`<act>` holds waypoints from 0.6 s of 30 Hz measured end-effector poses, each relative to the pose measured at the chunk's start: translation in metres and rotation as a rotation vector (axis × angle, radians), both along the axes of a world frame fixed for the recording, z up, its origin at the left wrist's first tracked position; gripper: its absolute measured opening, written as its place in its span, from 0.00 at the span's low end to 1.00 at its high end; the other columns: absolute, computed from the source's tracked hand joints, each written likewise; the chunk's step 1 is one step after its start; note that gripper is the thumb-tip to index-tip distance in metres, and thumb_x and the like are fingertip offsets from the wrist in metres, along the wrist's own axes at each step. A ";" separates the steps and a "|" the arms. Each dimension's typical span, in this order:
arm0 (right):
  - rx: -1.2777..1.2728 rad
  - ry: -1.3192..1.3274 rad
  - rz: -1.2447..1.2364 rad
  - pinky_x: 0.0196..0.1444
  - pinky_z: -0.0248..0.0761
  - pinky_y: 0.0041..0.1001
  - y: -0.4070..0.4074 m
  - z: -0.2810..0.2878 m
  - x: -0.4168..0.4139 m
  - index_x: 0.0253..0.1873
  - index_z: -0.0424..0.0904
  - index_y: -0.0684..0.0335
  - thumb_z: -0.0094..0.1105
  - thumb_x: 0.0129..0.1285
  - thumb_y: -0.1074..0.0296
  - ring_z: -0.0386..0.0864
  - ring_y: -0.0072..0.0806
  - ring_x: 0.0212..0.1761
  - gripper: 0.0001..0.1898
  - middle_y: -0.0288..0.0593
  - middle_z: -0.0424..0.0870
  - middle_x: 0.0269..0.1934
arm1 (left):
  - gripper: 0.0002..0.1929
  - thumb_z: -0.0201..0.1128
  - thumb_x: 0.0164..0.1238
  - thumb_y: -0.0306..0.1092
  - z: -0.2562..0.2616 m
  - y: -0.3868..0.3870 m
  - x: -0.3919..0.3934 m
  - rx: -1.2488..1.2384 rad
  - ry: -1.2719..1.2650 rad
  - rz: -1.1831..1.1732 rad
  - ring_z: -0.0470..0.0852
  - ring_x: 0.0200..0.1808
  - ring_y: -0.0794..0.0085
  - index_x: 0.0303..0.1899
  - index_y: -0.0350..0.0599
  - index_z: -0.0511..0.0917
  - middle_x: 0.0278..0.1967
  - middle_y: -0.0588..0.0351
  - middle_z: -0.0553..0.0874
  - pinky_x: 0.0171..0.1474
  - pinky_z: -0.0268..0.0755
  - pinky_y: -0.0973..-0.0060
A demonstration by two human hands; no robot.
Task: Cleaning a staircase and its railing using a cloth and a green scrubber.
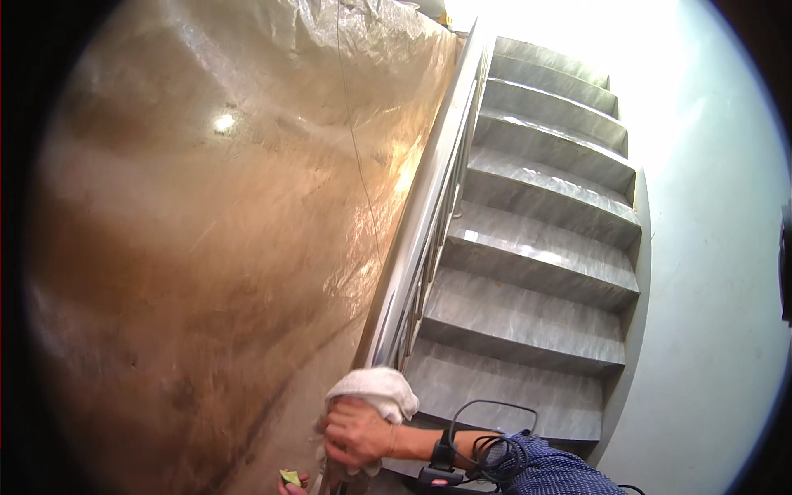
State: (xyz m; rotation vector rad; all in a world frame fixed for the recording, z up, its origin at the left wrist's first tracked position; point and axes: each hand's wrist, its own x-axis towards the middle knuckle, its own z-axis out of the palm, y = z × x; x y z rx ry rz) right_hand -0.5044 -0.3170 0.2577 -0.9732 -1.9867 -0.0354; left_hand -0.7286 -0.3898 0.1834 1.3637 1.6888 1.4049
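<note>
My right hand (360, 431) grips a white cloth (377, 391) wrapped over the lower part of a shiny metal handrail (411, 263). The cloth bunches above the fingers, and a bit of it shows below them. A black strap with a small device (440, 473) sits on my right wrist, and a coiled black cable (502, 459) lies along the forearm by the patterned sleeve. At the bottom edge, just left of the rail, part of my left hand (293, 486) holds a small yellow-green piece (289, 476) whose kind I cannot tell.
Grey marble-look stairs (529, 297) climb away to the right of the rail, with metal balusters (427, 272) along their left side. A pale wall (711, 297) bounds the right. Left of the rail, clear plastic sheeting (365, 37) covers a brown surface (204, 247), and a thin cord (356, 136) hangs there.
</note>
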 end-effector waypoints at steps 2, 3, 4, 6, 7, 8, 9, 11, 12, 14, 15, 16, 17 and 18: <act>0.042 0.000 -0.077 0.48 0.74 0.39 0.023 0.029 0.043 0.32 0.78 0.61 0.67 0.53 0.64 0.78 0.43 0.37 0.09 0.44 0.76 0.30 | 0.29 0.49 0.85 0.51 0.009 0.011 0.022 0.029 -0.009 -0.049 0.82 0.47 0.48 0.59 0.25 0.76 0.46 0.34 0.85 0.53 0.73 0.60; 0.072 0.002 -0.116 0.48 0.74 0.39 0.036 0.043 0.066 0.31 0.78 0.60 0.67 0.53 0.64 0.79 0.43 0.36 0.09 0.44 0.76 0.29 | 0.29 0.49 0.85 0.51 0.014 0.016 0.034 -0.026 -0.041 -0.081 0.82 0.48 0.48 0.60 0.25 0.76 0.47 0.34 0.84 0.54 0.73 0.60; 0.101 0.010 -0.146 0.47 0.74 0.39 0.052 0.057 0.087 0.30 0.78 0.59 0.67 0.52 0.64 0.79 0.43 0.35 0.08 0.43 0.76 0.28 | 0.29 0.48 0.85 0.50 0.017 0.022 0.043 -0.081 -0.069 -0.105 0.82 0.50 0.48 0.61 0.25 0.75 0.48 0.34 0.84 0.54 0.73 0.60; 0.139 0.027 -0.183 0.47 0.74 0.39 0.081 0.095 0.132 0.28 0.79 0.59 0.67 0.52 0.65 0.81 0.43 0.35 0.07 0.42 0.78 0.27 | 0.30 0.48 0.85 0.51 0.001 0.038 0.059 -0.048 -0.083 -0.108 0.82 0.51 0.50 0.62 0.25 0.74 0.50 0.36 0.84 0.56 0.72 0.61; 0.177 0.019 -0.202 0.47 0.74 0.39 0.096 0.110 0.160 0.28 0.80 0.59 0.67 0.52 0.65 0.81 0.43 0.35 0.07 0.43 0.80 0.28 | 0.30 0.48 0.85 0.52 -0.007 0.048 0.071 -0.024 -0.081 -0.125 0.82 0.51 0.51 0.62 0.26 0.75 0.50 0.36 0.84 0.56 0.73 0.61; 0.220 0.014 -0.210 0.47 0.74 0.38 0.112 0.126 0.185 0.28 0.81 0.59 0.67 0.52 0.65 0.82 0.43 0.35 0.06 0.43 0.81 0.28 | 0.30 0.48 0.85 0.52 -0.012 0.058 0.084 0.003 -0.078 -0.131 0.82 0.51 0.53 0.62 0.26 0.75 0.51 0.37 0.84 0.56 0.73 0.60; 0.236 0.017 -0.223 0.47 0.74 0.38 0.129 0.140 0.212 0.28 0.81 0.60 0.67 0.52 0.66 0.82 0.43 0.35 0.06 0.44 0.81 0.28 | 0.30 0.48 0.85 0.52 -0.013 0.067 0.096 0.010 -0.083 -0.130 0.82 0.51 0.53 0.62 0.26 0.75 0.51 0.37 0.84 0.56 0.73 0.60; 0.235 0.028 -0.245 0.46 0.74 0.39 0.167 0.164 0.269 0.28 0.82 0.61 0.66 0.53 0.66 0.83 0.43 0.36 0.06 0.45 0.83 0.29 | 0.29 0.48 0.84 0.53 -0.006 0.079 0.115 0.040 -0.074 -0.143 0.82 0.47 0.56 0.56 0.28 0.77 0.47 0.42 0.84 0.51 0.74 0.60; 0.224 0.023 -0.271 0.46 0.74 0.39 0.181 0.181 0.305 0.28 0.82 0.62 0.65 0.54 0.66 0.83 0.43 0.36 0.07 0.46 0.84 0.29 | 0.29 0.48 0.84 0.53 -0.007 0.089 0.123 0.041 -0.086 -0.167 0.82 0.47 0.56 0.56 0.28 0.77 0.47 0.42 0.84 0.51 0.74 0.60; 0.189 0.103 -0.321 0.45 0.75 0.39 0.221 0.217 0.345 0.28 0.84 0.65 0.64 0.55 0.65 0.84 0.45 0.36 0.09 0.49 0.85 0.29 | 0.26 0.49 0.84 0.53 -0.015 0.096 0.116 -0.197 -0.058 -0.129 0.79 0.41 0.60 0.48 0.33 0.78 0.41 0.48 0.82 0.44 0.73 0.61; 0.149 0.088 -0.389 0.45 0.75 0.39 0.235 0.232 0.378 0.29 0.85 0.66 0.63 0.55 0.64 0.84 0.46 0.35 0.10 0.51 0.86 0.29 | 0.26 0.49 0.84 0.53 -0.017 0.107 0.128 -0.204 -0.065 -0.157 0.79 0.41 0.60 0.48 0.33 0.78 0.41 0.48 0.82 0.44 0.73 0.61; 0.120 0.087 -0.411 0.44 0.76 0.39 0.256 0.250 0.395 0.29 0.86 0.67 0.62 0.56 0.63 0.84 0.47 0.35 0.12 0.53 0.86 0.29 | 0.25 0.49 0.83 0.54 -0.013 0.107 0.130 -0.264 -0.109 -0.088 0.77 0.38 0.62 0.45 0.35 0.77 0.38 0.50 0.81 0.42 0.72 0.62; 0.146 0.044 -0.439 0.42 0.77 0.38 0.274 0.268 0.419 0.31 0.86 0.69 0.61 0.56 0.63 0.85 0.48 0.34 0.13 0.55 0.86 0.29 | 0.24 0.49 0.83 0.54 -0.012 0.115 0.138 -0.325 -0.157 -0.038 0.75 0.36 0.64 0.42 0.37 0.76 0.35 0.52 0.79 0.39 0.71 0.63; 0.130 0.039 -0.448 0.42 0.76 0.37 0.292 0.281 0.446 0.31 0.85 0.70 0.61 0.56 0.62 0.85 0.47 0.33 0.14 0.56 0.85 0.28 | 0.24 0.49 0.83 0.54 -0.014 0.125 0.149 -0.320 -0.165 -0.045 0.75 0.36 0.64 0.42 0.37 0.76 0.35 0.52 0.79 0.39 0.71 0.63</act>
